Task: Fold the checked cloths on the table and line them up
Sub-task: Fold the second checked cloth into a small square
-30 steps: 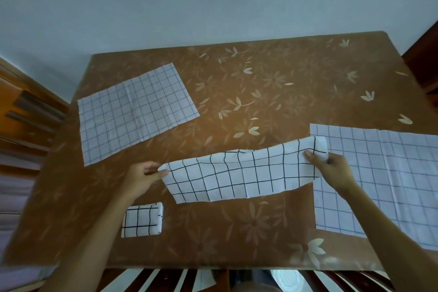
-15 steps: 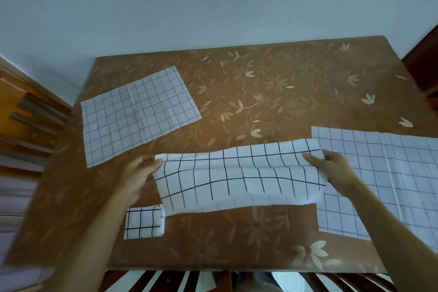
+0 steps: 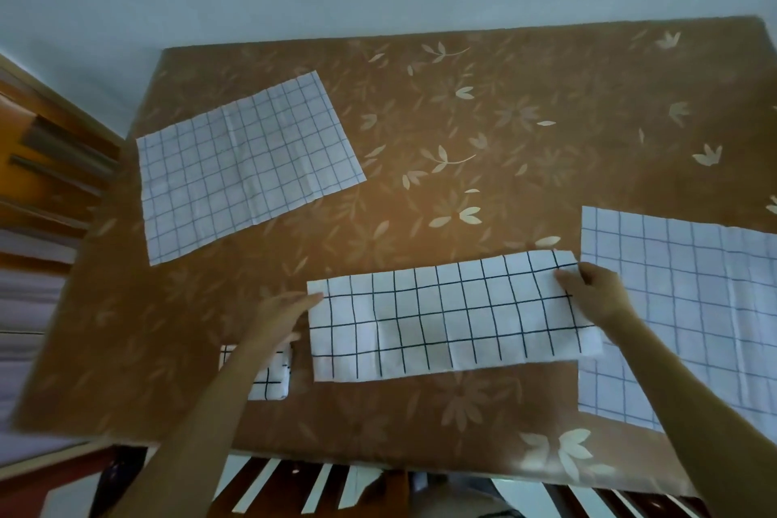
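Observation:
A bold black-checked cloth [image 3: 450,320] lies flat as a long folded strip on the near middle of the table [image 3: 504,118]. My left hand [image 3: 281,315] touches its upper left corner with straight fingers. At the other end, my right hand [image 3: 597,294] grips the upper right corner, fingers on top of the fabric. A small folded bold-checked cloth [image 3: 273,385] sits near the front left, partly hidden under my left forearm. One thin-checked cloth [image 3: 248,168] is spread at the back left. Another thin-checked cloth [image 3: 693,307] is spread at the right, its left edge under the strip's end.
The table carries a brown cover with pale leaf prints and stands against a pale wall. Wooden furniture [image 3: 42,164] is close to its left side. The slatted back of a chair [image 3: 319,488] shows below the front edge.
The bold-checked cloth hung between both hands; it has come down and now lies flat as a doubled strip. My left fingers have straightened at its corner.

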Demonstrator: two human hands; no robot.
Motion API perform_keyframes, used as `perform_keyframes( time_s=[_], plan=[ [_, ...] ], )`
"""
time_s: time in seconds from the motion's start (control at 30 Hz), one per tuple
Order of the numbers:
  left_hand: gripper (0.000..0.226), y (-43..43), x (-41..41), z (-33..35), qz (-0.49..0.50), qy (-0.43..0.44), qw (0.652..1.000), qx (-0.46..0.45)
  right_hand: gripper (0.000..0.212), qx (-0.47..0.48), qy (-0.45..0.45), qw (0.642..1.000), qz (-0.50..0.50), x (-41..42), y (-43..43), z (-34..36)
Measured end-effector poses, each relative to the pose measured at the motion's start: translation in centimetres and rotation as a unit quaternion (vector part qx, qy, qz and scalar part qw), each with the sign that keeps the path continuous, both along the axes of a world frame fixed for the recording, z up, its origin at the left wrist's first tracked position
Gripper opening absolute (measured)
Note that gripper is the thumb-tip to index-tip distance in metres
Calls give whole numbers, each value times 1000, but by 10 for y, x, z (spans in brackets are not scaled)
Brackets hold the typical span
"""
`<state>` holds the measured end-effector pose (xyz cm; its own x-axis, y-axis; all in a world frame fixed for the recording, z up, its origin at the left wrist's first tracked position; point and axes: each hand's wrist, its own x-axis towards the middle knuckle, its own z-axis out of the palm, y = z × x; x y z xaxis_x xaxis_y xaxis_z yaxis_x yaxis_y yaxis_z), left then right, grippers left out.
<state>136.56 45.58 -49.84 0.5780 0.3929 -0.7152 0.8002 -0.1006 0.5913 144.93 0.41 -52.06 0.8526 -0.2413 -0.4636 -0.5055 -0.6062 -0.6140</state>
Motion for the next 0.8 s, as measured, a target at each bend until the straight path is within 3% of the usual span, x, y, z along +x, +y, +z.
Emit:
perform_keyframes(
  time_s=[0.17, 0.27, 0.3, 0.37, 0.43, 0.53, 0.63, 0.8],
  plan=[
    [27, 3, 0, -11, -25, -27, 997, 71, 34, -32, -9, 999, 23, 8, -2, -14],
    [28, 0, -1, -17, -34, -36, 990, 129, 25, -67, -27, 997, 30, 9, -1, -18],
    [33, -3, -2, -18, -65, -45, 975, 206, 27, -85, -47, 995, 13, 7, 1, -18],
    [44, -14, -7, -26, -146, -78, 911, 377, 40, -156, -120, 980, 14, -1, 10, -21],
    [43, -42, -9, -32, -230, -156, 848, 452, 44, -216, -208, 948, 103, -15, 32, -24],
    [43, -114, -6, -45, -388, -232, 784, 425, 55, -205, -192, 919, 276, -39, 81, -36],
    [49, -182, -7, -70, -489, -254, 735, 395, 66, -187, -167, 900, 358, -55, 116, -60],
    [53, -205, -8, -86, -512, -203, 741, 384, 61, -216, -143, 888, 379, -46, 96, -74]
  ],
)
